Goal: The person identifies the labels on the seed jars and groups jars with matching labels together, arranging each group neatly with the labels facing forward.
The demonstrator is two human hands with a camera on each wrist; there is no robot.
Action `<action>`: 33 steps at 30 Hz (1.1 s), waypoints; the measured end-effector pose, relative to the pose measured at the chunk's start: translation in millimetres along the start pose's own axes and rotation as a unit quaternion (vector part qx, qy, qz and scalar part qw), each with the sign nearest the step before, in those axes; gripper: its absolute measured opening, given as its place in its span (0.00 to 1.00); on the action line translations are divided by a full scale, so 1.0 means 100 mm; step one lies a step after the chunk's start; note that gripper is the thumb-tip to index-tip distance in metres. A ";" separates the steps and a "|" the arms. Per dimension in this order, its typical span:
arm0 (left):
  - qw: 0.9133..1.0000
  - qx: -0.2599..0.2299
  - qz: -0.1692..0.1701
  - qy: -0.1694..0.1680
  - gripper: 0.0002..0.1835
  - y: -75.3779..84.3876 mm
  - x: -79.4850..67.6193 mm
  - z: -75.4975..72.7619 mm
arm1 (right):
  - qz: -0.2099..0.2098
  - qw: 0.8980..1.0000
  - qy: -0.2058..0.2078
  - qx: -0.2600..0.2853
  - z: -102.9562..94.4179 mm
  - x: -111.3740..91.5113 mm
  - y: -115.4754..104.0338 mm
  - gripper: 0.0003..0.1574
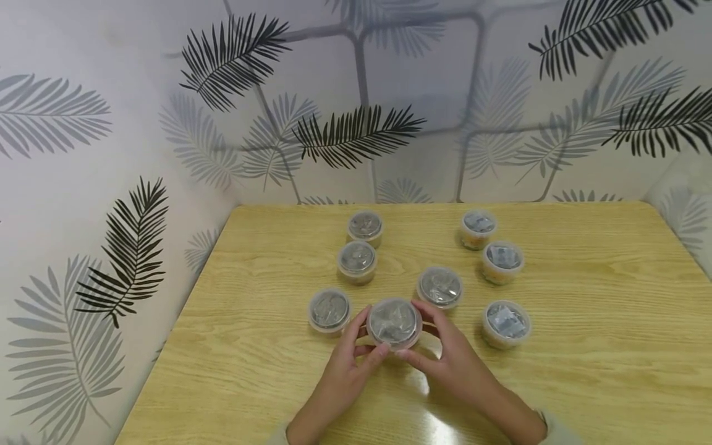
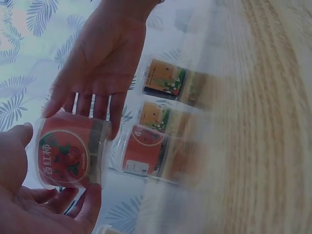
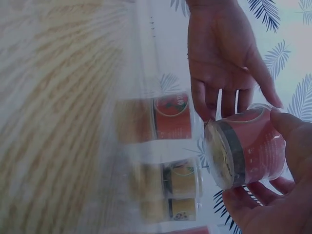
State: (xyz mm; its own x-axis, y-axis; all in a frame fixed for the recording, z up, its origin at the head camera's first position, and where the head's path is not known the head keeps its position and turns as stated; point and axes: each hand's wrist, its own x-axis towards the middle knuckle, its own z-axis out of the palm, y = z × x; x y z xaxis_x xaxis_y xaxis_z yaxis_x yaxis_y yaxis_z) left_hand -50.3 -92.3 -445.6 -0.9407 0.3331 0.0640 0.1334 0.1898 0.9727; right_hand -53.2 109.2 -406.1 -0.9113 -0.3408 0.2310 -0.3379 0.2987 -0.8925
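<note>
Both hands hold one round, clear plastic tub [image 1: 395, 322] over the front middle of the table. Its red label [image 2: 66, 153] shows a picture of tomatoes and printed characters. My left hand [image 1: 347, 371] grips the tub's left side, thumb at the front. On the opposite side, my right hand [image 1: 450, 358] grips it with thumb and fingers. Through the lid, something grey and crinkled shows. Close behind stands another tub [image 1: 440, 287], and one more tub [image 1: 330, 310] is left of the left hand. The right wrist view shows the held tub [image 3: 248, 146] tilted between the hands.
Farther back on the left stand two tubs, one middle [image 1: 357, 262] and one rear [image 1: 365, 227]. Along the right are a front tub [image 1: 506, 324], a middle tub [image 1: 502, 262] and a rear tub [image 1: 478, 228]. The wooden table [image 1: 606, 309] meets a leaf-patterned backdrop [image 1: 411, 167].
</note>
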 end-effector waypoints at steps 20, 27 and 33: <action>0.997 -0.053 0.046 0.021 0.35 0.04 -0.01 0.01 | -0.017 0.998 0.024 0.064 0.05 -0.03 0.24 0.43; 0.997 -0.042 0.066 -0.001 0.36 0.04 -0.02 0.02 | -0.001 0.997 -0.021 0.070 0.08 -0.05 0.28 0.50; 0.998 -0.043 0.050 -0.001 0.37 0.02 -0.03 0.01 | -0.003 0.997 -0.032 0.073 0.06 -0.06 0.27 0.52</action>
State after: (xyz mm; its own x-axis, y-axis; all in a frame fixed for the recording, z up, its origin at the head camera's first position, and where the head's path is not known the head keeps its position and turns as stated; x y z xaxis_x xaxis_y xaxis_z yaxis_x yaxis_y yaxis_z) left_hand -46.7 -92.2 -443.6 -0.9234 0.3482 0.1614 0.1990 0.0748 0.9771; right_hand -55.1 113.7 -433.8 -0.8909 -0.4003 0.2145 -0.3002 0.1648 -0.9395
